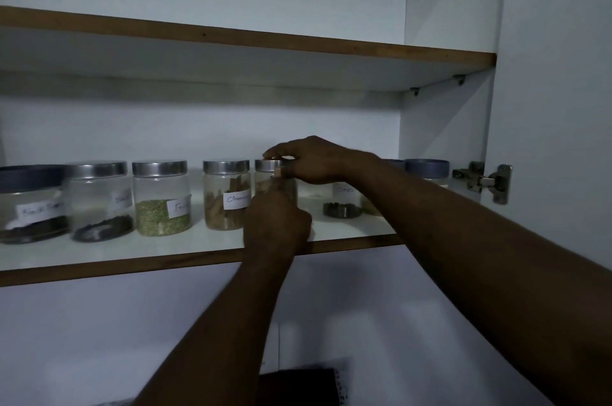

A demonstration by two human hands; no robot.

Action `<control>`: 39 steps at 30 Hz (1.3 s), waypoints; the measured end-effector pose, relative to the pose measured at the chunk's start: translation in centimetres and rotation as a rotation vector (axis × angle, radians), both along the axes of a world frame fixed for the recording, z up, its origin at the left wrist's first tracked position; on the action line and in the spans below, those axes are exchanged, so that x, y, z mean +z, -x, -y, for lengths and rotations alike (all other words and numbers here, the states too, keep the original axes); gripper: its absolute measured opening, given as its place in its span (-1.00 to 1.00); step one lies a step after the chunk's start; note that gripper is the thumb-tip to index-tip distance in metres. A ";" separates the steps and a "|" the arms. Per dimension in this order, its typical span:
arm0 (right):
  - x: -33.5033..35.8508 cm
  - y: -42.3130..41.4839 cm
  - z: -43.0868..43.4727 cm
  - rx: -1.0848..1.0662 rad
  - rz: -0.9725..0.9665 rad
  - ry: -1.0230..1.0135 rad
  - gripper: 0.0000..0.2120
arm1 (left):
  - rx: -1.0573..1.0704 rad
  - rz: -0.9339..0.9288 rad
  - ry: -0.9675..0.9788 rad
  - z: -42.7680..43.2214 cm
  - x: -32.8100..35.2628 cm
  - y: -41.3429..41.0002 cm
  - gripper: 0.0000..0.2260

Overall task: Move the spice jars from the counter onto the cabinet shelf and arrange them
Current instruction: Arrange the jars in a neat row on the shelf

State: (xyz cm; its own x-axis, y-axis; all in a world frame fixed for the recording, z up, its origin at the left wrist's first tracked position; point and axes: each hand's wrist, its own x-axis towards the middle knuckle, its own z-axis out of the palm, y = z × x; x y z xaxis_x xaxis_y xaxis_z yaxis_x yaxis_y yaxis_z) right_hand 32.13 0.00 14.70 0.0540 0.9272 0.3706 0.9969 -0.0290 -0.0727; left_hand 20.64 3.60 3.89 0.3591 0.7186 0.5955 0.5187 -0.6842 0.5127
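Several clear spice jars stand in a row on the white cabinet shelf (165, 255). From the left: a dark-lidded jar (31, 203), a steel-lidded jar of dark seeds (99, 202), a jar of green seeds (161, 198) and a cinnamon jar (225, 195). Right of it stands a steel-lidded jar of brown pieces (270, 174). My left hand (276, 223) wraps its lower body from the front. My right hand (314, 160) rests over its lid, fingers around the rim. Behind my right arm stand a cloves jar (342, 203) and a dark-lidded jar (427, 167), both partly hidden.
An empty upper shelf (298, 44) runs above the jars. The open cabinet door (556, 107) hangs at the right on a metal hinge (483, 180). A dark object (298, 385) lies below, near the bottom edge.
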 end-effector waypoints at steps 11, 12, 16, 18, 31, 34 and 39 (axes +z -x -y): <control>0.1 -1.4 0.2 -0.101 0.089 -0.137 -0.63 | 0.011 -0.020 0.141 -1.5 0.6 -0.9 -0.33; 0.0 -1.7 0.3 -0.095 0.055 -0.152 -0.67 | -0.002 -0.054 0.148 -1.8 0.6 -1.0 -0.35; -0.2 -2.6 0.7 -0.081 -0.032 -0.151 -0.77 | -0.047 -0.119 0.145 -2.5 0.7 -1.4 -0.41; -0.2 -3.0 0.9 -0.104 -0.017 -0.149 -0.78 | -0.074 -0.175 0.137 -3.1 0.9 -1.5 -0.44; -0.5 -3.7 0.1 -0.179 0.082 -0.199 -0.64 | -0.228 -0.243 0.174 -4.6 1.4 -1.6 -0.59; -0.5 -3.7 0.0 -0.202 0.090 -0.219 -0.59 | -0.216 -0.241 0.166 -4.6 1.3 -1.7 -0.58; -0.7 -3.7 -0.2 -0.242 0.087 -0.239 -0.47 | -0.209 -0.245 0.136 -4.6 1.1 -1.6 -0.57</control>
